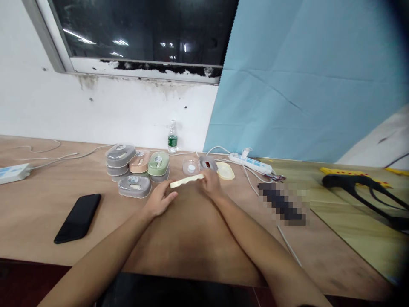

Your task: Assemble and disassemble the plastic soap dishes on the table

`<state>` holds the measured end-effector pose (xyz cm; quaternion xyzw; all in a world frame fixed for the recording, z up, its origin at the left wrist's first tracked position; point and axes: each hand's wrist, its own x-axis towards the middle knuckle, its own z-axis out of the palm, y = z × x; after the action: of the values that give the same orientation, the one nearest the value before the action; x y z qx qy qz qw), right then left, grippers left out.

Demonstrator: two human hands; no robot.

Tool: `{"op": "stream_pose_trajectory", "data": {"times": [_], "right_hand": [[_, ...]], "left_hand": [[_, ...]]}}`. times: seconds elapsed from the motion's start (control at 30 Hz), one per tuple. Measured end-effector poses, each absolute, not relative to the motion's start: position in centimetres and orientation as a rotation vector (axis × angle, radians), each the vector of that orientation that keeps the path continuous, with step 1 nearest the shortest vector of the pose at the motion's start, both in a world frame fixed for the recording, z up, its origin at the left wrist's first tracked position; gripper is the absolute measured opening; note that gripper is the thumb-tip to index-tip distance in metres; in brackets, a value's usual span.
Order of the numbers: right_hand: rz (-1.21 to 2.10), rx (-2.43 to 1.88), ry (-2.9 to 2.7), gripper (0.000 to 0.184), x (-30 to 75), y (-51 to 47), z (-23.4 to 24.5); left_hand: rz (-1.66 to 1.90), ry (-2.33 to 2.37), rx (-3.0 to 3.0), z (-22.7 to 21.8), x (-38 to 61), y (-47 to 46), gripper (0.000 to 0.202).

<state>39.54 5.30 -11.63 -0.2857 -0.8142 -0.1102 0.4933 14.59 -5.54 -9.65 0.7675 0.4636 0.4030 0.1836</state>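
Note:
Both my hands hold a flat cream-yellow piece [186, 181] just above the wooden table [41, 204]. My left hand [159, 199] pinches its left end, and my right hand [210, 182] grips its right end with curled fingers. Just behind the piece lie a small clear lid [191, 166], a grey oval box part [207, 162] and a pale yellow oval part [225, 171]. To the left stands a cluster of several oval lidded boxes [136, 169] in grey, peach and green, some stacked.
A black phone [78, 217] lies at the left. A water bottle [172, 137] stands by the wall. A white power strip [251, 163] with cables lies at the right, another power strip [12, 172] at far left. A black and yellow tool [361, 185] rests far right.

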Motion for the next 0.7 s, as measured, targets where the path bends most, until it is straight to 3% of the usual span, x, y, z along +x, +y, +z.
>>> {"op": "stream_pose_trajectory", "data": {"times": [0.23,0.47,0.7], "right_hand": [[-0.036,-1.412,-1.011,0.048,46.8,8.6,-12.0],[0.153,-1.503,-0.845,0.05,49.8,10.3,-13.8],[0.027,-1.673,-0.919,0.05,49.5,9.6,-13.3]], "left_hand": [[1.129,1.812,2.401,-7.4,13.1,-5.7,0.037],[0.925,2.377,2.184,-5.7,10.2,-5.7,0.039],[0.724,2.427,2.126,-5.8,9.8,-5.7,0.048]]}}
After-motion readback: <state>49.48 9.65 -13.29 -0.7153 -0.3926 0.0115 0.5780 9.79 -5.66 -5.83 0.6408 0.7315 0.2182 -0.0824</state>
